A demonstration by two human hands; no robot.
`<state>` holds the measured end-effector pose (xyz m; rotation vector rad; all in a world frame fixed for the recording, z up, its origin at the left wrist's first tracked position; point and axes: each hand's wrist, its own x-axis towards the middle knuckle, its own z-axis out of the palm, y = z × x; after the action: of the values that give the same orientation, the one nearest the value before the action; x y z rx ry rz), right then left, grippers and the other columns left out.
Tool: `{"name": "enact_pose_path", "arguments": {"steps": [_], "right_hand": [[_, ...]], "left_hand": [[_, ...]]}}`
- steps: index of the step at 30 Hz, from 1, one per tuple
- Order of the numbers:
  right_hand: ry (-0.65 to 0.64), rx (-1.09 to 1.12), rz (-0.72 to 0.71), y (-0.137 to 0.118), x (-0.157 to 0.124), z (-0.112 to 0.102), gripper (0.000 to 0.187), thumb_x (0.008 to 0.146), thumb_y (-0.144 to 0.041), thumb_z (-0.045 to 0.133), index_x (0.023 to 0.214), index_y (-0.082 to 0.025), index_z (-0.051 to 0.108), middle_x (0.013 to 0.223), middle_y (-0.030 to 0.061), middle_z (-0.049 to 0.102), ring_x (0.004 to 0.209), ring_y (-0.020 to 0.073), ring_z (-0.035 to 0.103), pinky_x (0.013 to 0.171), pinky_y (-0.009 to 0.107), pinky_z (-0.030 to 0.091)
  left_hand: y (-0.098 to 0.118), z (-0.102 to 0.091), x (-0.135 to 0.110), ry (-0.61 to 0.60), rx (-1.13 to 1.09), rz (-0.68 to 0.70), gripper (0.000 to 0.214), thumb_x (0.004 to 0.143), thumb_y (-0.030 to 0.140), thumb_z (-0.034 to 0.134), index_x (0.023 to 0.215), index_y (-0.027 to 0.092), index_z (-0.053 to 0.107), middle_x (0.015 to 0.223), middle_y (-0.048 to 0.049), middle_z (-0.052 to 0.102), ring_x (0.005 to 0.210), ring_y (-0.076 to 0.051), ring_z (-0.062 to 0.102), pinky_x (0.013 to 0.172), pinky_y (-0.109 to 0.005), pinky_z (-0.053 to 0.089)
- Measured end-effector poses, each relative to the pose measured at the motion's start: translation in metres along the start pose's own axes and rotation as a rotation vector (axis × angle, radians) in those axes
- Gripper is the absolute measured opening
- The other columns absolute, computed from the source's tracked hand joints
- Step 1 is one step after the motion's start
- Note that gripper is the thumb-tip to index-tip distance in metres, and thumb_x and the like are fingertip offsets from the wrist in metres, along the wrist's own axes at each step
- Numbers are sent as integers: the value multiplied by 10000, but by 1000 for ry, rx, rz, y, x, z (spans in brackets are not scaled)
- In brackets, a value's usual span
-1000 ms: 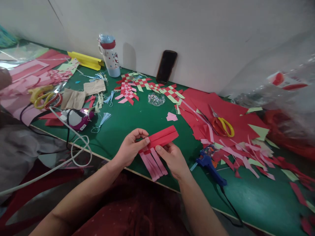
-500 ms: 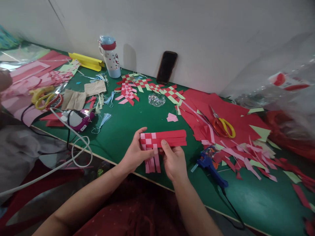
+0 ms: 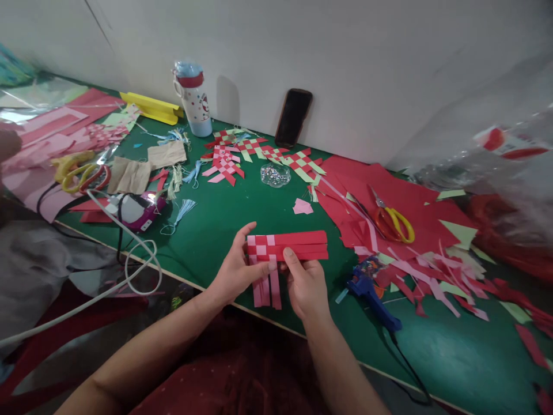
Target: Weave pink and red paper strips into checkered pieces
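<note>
Both hands on the woven paper mat [image 3: 298,246] here: my left hand [image 3: 237,270] is pinching its checkered red-and-pink end, thumb across the front, and my right hand [image 3: 306,283] is clamped on the lower edge just beside it. The mat hangs just above the near edge of the green counter [image 3: 216,216], loose pink strips [image 3: 266,288] dangling toward me, with the blue glue gun [image 3: 372,291] near my right hand.
</note>
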<state>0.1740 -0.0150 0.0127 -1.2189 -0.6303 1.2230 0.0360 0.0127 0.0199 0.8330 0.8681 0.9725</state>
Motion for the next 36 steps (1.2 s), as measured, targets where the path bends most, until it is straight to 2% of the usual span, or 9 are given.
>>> {"name": "enact_pose_path", "arguments": {"steps": [2, 6, 11, 16, 21, 26, 29, 33, 36], "right_hand": [[-2, -15, 2, 1, -1, -2, 288, 763, -432, 734, 924, -199, 687, 828, 12, 699, 655, 133, 565, 636, 285, 483], [-19, -56, 13, 2, -1, -8, 297, 735, -428, 758, 869, -174, 682, 712, -4, 657, 583, 114, 511, 590, 270, 462], [-75, -80, 35, -3, -1, -8, 300, 716, -409, 769, 875, -165, 694, 789, 33, 699, 665, 154, 589, 617, 284, 483], [-25, -56, 21, -6, -2, 0, 289, 728, -428, 747, 845, -171, 686, 800, 36, 707, 764, 199, 649, 738, 343, 523], [16, -41, 10, -4, -3, 3, 253, 739, -407, 746, 797, -171, 678, 760, 19, 700, 726, 180, 647, 725, 333, 531], [36, -81, -19, -3, -5, 3, 263, 762, -430, 723, 802, -176, 663, 760, 9, 693, 715, 169, 644, 716, 325, 536], [-3, -156, -30, -4, -3, 1, 284, 796, -447, 689, 841, -168, 662, 786, 31, 700, 743, 183, 653, 718, 338, 543], [-29, -288, -82, -8, 5, -15, 399, 801, -456, 679, 1077, -172, 635, 1005, 88, 689, 905, 222, 645, 781, 384, 546], [34, -481, -237, -10, 6, -32, 535, 830, -412, 652, 1301, -203, 509, 1260, 125, 571, 1111, 235, 568, 920, 433, 509]], "left_hand": [[4, -3, 3, 27, -13, 7, 760, 708, 267, 806, 1347, 210, 398, 881, 0, 651, 743, -114, 625, 721, -244, 525], [15, -12, 11, 6, 37, 2, 374, 744, 333, 774, 1025, 137, 623, 794, 0, 639, 659, -68, 564, 631, -175, 453], [26, -16, 18, -122, 236, -71, 271, 722, 347, 783, 833, 121, 683, 713, 9, 630, 586, -54, 509, 560, -168, 387], [26, -13, 18, -196, 293, -116, 291, 737, 390, 752, 810, 119, 675, 676, 9, 628, 568, -64, 511, 552, -178, 386], [23, -12, 17, -243, 405, -99, 308, 775, 416, 707, 759, 112, 654, 608, 32, 550, 528, -55, 433, 512, -178, 335], [20, -12, 17, -244, 437, -110, 318, 779, 429, 689, 751, 116, 643, 605, 24, 559, 524, -63, 436, 505, -185, 332], [19, -13, 18, -236, 450, -98, 319, 784, 436, 678, 743, 123, 634, 604, 28, 557, 518, -65, 442, 506, -186, 340], [20, -22, 19, -141, 663, 20, 312, 848, 447, 598, 783, 147, 651, 634, 17, 590, 541, -92, 495, 522, -207, 379], [25, -36, 17, 5, 1041, 270, 257, 917, 355, 516, 984, 172, 683, 889, -41, 682, 734, -148, 612, 659, -256, 471]]}}
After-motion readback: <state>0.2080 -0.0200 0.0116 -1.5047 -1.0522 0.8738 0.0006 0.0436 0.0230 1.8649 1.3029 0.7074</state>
